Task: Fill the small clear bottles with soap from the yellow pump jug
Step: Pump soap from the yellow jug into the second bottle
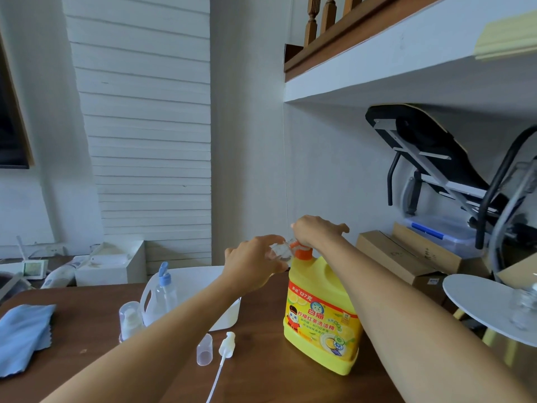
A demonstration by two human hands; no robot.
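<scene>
Fingers (pixel 271 239) hold bottle (pixel 280 252) beside yellow jug (pixel 321 315).

On the table (pixel 96 333), the pump jug (pixel 321 318) is standing at the right, near the edge. The right hand (pixel 315 231) is resting on top of its pump, and the left hand (pixel 255 267) is holding a small bottle (pixel 279 251) just left of the pump, above the table. A tub (pixel 223 318) is sitting left of the jug, farther back, with a handled jug (pixel 149 301) and a flip-cap bottle (pixel 166 290) standing together at its left. A capped pump bottle (pixel 130 319) is standing nearer and left of those. A loose cap (pixel 205 349) and a pump head with tube (pixel 226 346) are lying side by side near the jug's left. A cloth (pixel 24 335) is lying at the far left. A round side table (pixel 482 303) is standing right of the table, bearing a glass jar (pixel 525 305), with cardboard boxes (pixel 406 257) behind it.
</scene>
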